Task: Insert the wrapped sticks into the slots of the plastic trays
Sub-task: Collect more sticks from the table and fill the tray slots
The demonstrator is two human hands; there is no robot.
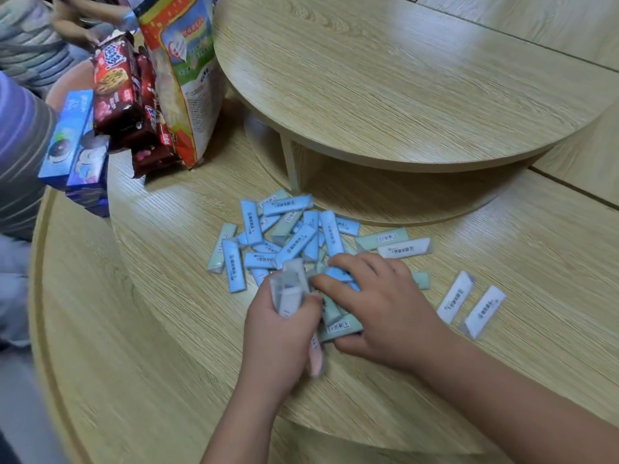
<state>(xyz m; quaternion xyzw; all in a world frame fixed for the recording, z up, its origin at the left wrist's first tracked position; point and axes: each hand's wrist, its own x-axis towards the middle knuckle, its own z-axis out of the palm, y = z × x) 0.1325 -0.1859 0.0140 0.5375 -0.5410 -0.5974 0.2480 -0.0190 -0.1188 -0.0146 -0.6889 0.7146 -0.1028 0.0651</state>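
Left hand (pixel 281 329) grips a blurred tray (pixel 288 291), probably; right hand (pixel 378 306) covers the sticks (pixel 294 244), hold unclear; a nudge could scatter them.

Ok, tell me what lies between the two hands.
Head view: a pale green wrapped stick, barcode up, lies between the right hand and the left hand gripping a clear tray.
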